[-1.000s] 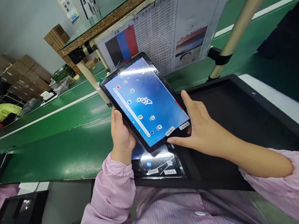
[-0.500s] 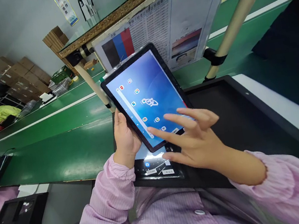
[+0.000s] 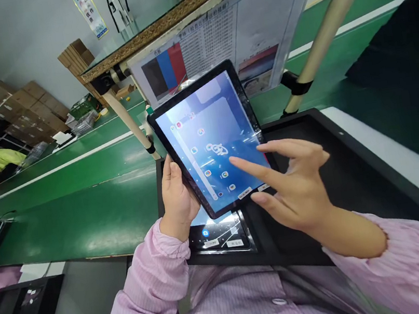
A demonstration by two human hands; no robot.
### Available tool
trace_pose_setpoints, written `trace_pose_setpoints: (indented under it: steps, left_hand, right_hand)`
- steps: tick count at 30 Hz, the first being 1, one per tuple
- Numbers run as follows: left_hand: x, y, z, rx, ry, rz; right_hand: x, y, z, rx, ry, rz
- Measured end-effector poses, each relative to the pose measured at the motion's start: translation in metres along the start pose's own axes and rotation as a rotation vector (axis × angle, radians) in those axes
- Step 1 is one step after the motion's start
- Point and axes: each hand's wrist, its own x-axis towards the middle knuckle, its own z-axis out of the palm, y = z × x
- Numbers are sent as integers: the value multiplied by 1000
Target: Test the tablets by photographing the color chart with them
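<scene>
The tablet point(image 3: 211, 141) sat tipped above another tablet point(image 3: 221, 233), gripped along one edge by the half-curled left hand point(image 3: 178, 196), and pale boxes point(image 3: 209, 92) had just popped up on its screen point(image 3: 236, 121) near the loosely spread, empty right hand point(image 3: 299, 193), so it seemed to be answering touches.

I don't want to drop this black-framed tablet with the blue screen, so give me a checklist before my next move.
1. Left hand gripping the black-framed tablet: ok, at its left edge.
2. Blue screen lit: ok.
3. Right hand off the screen: cannot tell, index finger overlaps it in view.
4. White label stickers on the tablet: ok, two visible.
5. Second black-framed tablet on the black rectangular tray: ok, partly hidden.
</scene>
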Motion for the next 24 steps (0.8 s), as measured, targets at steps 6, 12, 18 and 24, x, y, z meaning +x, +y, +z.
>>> trace_pose_setpoints:
  steps: [6,12,18,24]
  left_hand:
    - [2,4,-3,9,-4,60]
    - [-1,5,-2,4,-58,56]
    - [1,6,-5,-28,53,60]
    - [2,5,-3,3,69,63]
  right_hand:
    - [2,5,-2,28,8,-28]
    - [-2,0,5,-117,-50,-145]
    - [2,13,-5,-228,36,301]
    - [-1,8,0,-107,37,-48]
